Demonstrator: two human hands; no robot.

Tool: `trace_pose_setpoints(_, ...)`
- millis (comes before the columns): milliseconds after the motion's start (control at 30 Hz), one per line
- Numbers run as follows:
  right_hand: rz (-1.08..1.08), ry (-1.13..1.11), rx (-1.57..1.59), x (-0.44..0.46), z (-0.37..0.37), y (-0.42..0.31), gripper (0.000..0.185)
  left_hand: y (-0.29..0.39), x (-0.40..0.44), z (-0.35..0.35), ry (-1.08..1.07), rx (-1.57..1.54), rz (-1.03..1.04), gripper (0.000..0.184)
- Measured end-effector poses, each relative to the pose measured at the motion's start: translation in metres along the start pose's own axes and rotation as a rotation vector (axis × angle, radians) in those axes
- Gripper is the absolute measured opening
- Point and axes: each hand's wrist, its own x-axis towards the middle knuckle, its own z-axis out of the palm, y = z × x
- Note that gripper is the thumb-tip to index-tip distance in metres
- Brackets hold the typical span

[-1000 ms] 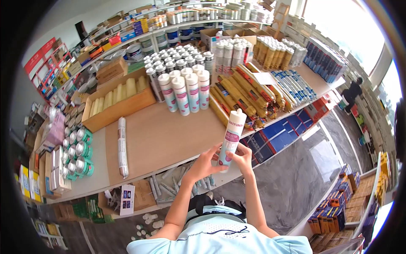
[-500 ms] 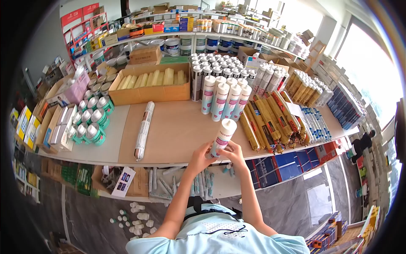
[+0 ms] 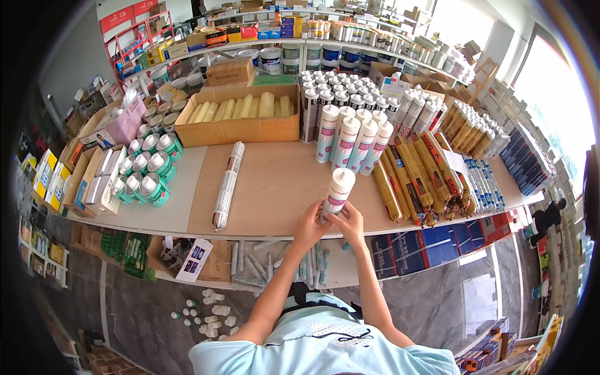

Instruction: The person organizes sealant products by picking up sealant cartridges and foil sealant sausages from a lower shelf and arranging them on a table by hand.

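Note:
A white-capped sealant cartridge [image 3: 340, 185] with a pink and teal label stands nearly upright at the table's front edge, leaning a little to the right. My left hand [image 3: 310, 225] wraps its lower left side, and my right hand [image 3: 349, 224] closes round the lower right. Fingers of both hands hide its base, so I cannot tell whether it touches the table. Just beyond stands a group of matching sealant cartridges [image 3: 345, 142]. To the left lies a long white sausage pack of sealant [image 3: 229, 186], apart from my hands.
Gold foil sausage packs [image 3: 417, 178] are piled on the right. Green cans [image 3: 159, 165] with white lids stand left. An open carton [image 3: 247, 132] of yellowish sticks sits at the back, beside black-labelled cartridges [image 3: 309, 115]. Below, a shelf holds loose tubes [image 3: 317, 265] and blue boxes [image 3: 406, 251].
The view has turned a little left, so the table's contents sit further right in the picture. Both hands keep their hold on the cartridge, which has moved only slightly.

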Motion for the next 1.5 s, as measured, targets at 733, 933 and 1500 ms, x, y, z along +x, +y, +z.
trace_pose_setpoints(733, 0.033, 0.254, -0.306, 0.001, 0.035, 0.056, 0.058, -0.054, 0.061, 0.001, 0.01, 0.062, -0.014, 0.058)
trace_pose_setpoints(933, 0.01, 0.231, -0.291, 0.008, 0.032, 0.056, 0.057, -0.063, 0.093, 0.003, 0.003, 0.068, 0.034, 0.05)
trace_pose_setpoints(1500, 0.041, 0.41, -0.129, 0.042, -0.042, 0.047, 0.051, -0.039, 0.101, 0.086, -0.139, 0.147, 0.03, 0.056)
